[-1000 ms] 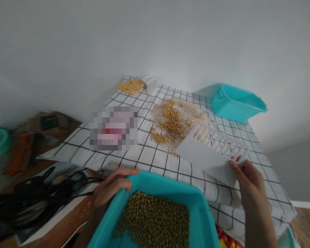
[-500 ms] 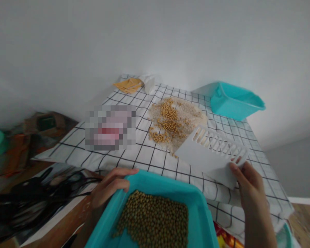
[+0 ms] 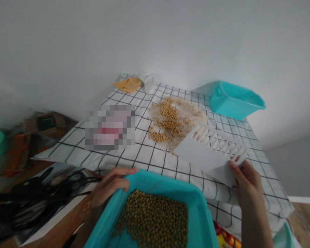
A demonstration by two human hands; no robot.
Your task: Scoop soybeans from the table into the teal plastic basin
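My left hand (image 3: 112, 184) grips the upper left corner of a teal plastic bin (image 3: 167, 178), its fingers over the rim. Inside the bin lies a layer of round yellow-brown beans (image 3: 155, 218). My right hand (image 3: 249, 181) is closed on the right end of a thin white slotted plastic panel (image 3: 206, 155), thumb on top and fingers at the slots. The panel's far left corner is at the near edge of a spread pile of pale grains (image 3: 192, 110) and yellow beans (image 3: 170, 125) on the checked cloth.
A second teal bin (image 3: 235, 103) stands at the back right of the checked tablecloth (image 3: 134, 155). Yellow cloths (image 3: 129, 84) and a white object (image 3: 148, 82) lie at the back left. A blurred-out pink item (image 3: 111, 127) is on the left. Black cables (image 3: 41, 193) sit below.
The white panel and my right hand have shifted slightly left. My left hand and the bin of beans stay in place.
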